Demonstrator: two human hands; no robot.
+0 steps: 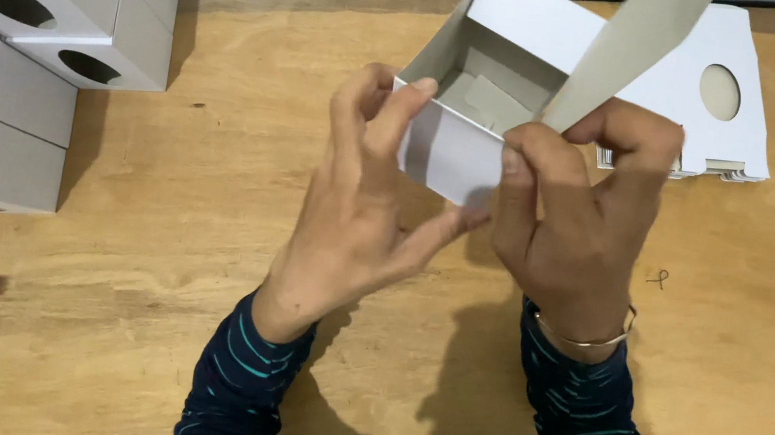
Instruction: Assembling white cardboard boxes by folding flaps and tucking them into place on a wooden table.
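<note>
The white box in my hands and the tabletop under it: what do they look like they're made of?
The white box looks like thin matte paperboard: creased fold lines, greyish inner face, flaps bending. The tabletop looks like unfinished plywood: visible grain, dark stains, dull surface. The left hand and right hand both pinch the box's near wall.

Small packing workshop: plywood bench (151, 245), stacked folded white boxes (30, 26), pile of flat box blanks (725, 114).
</note>
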